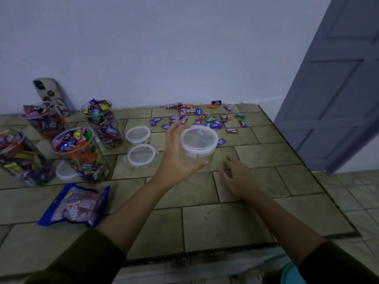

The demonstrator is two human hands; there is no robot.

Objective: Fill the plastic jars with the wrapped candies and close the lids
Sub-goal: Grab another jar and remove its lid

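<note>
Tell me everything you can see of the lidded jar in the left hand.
The jar is round, clear plastic and upright, near the middle of the tiled surface, just in front of the loose candies. Its lid, white-rimmed with a clear centre and side clips, sits on top. The left hand grips its left side, thumb in front, fingers behind. Blurred colour shows through the lid; whether candy is inside cannot be told.

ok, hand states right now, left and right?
Left hand: holding the clear plastic jar with the white clip-on lid.
Right hand: open, fingers loosely curled, resting on the olive tiled surface, empty.
</note>
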